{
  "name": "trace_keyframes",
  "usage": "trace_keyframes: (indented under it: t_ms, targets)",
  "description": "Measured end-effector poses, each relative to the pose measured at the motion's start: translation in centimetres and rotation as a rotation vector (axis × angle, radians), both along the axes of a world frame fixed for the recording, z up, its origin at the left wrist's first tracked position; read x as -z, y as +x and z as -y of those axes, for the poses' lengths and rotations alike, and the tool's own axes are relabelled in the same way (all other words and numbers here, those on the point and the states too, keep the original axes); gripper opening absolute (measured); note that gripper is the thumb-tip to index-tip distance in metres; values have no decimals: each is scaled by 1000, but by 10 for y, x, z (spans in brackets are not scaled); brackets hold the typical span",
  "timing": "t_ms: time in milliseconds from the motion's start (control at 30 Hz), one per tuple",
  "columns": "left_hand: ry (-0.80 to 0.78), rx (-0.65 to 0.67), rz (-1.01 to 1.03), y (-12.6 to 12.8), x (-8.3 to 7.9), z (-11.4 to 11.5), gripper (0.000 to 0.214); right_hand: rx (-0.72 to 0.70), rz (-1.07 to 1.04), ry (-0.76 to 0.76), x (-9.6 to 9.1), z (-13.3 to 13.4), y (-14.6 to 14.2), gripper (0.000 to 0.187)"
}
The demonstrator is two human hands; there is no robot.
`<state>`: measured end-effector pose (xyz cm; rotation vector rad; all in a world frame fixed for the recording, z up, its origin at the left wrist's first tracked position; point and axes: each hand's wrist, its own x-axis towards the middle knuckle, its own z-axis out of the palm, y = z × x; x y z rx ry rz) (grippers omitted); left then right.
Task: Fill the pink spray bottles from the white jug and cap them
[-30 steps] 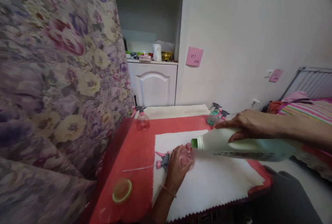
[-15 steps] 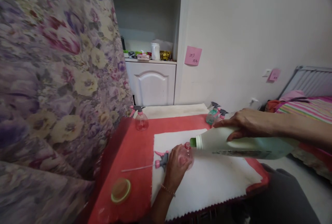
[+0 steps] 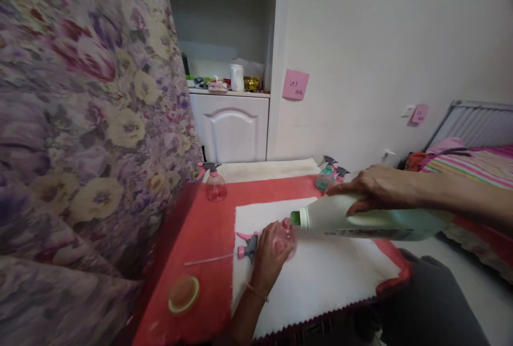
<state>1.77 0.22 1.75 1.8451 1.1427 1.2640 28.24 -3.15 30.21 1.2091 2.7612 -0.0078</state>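
Observation:
My left hand is wrapped round a small clear pink spray bottle without its head, standing on the white cloth. With my right hand I grip a large pale green jug by its handle, tilted almost level. Its green spout sits right by the bottle's open neck; whether liquid is flowing I cannot tell. Left of my left hand lies the grey and pink spray head, its thin tube pointing left over the red table covering.
A pink spray bottle stands at the back left. At the back right are a green spray bottle and another pink spray head. A round lid or jar with a pale rim is at the front left. A floral curtain borders the left side.
The whole view has shifted slightly, moving everything a little left in the picture. Both hands keep their holds, and the jug's spout stays by the bottle's neck.

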Motion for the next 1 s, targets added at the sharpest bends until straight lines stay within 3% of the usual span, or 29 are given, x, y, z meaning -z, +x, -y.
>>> trace_keyframes:
  t_ms: [1000]
  targets:
    - [-11,-9,-28,1,-3,0,60,-8,14,-7,-4,2,-4,51]
